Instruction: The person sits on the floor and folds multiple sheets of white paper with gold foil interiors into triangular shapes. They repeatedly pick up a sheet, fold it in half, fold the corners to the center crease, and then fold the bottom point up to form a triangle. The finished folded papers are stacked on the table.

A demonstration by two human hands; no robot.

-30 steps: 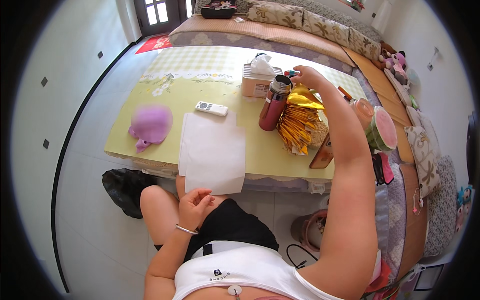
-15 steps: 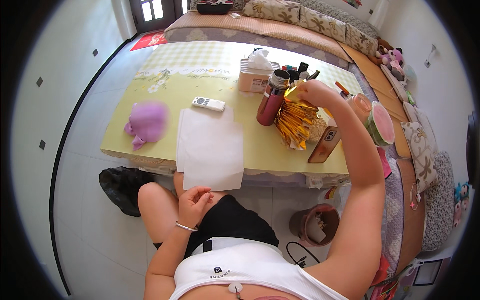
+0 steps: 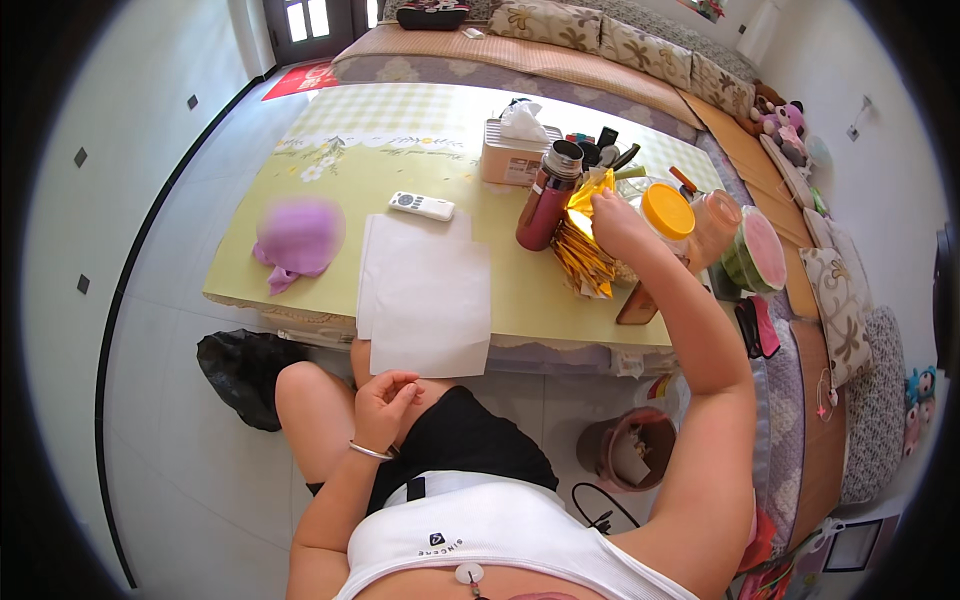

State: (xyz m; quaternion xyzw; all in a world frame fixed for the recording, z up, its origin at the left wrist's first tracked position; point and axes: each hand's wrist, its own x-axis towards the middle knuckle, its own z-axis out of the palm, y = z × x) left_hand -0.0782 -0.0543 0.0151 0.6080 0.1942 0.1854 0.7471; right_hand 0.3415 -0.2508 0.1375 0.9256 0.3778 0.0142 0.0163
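Note:
My right hand point(image 3: 628, 218) pinches a strip of shiny gold foil paper point(image 3: 578, 208) at the top of a fanned stack of folded gold foil paper point(image 3: 580, 262). A maroon thermos point(image 3: 546, 205) without its lid stands just left of the stack. My left hand point(image 3: 388, 408) rests by my thigh at the table's front edge, thumb and fingers closed together, with nothing visible in them. Close in front of it lie white paper sheets point(image 3: 430, 310), overhanging the edge. Partly covered by my right forearm, a phone point(image 3: 637, 305) leans behind the wrist.
A white remote point(image 3: 421, 206) lies beyond the paper, and a blurred purple cloth-like item point(image 3: 300, 240) is at left. Behind the thermos stands a tissue box point(image 3: 508, 165). A yellow-lidded jar point(image 3: 667, 210) and a cut watermelon point(image 3: 762, 250) are at right. A bin point(image 3: 600, 450) stands below.
My right hand has come down and nearer, drawing the gold foil along and uncovering the yellow-lidded jar. My left hand stays nearly still.

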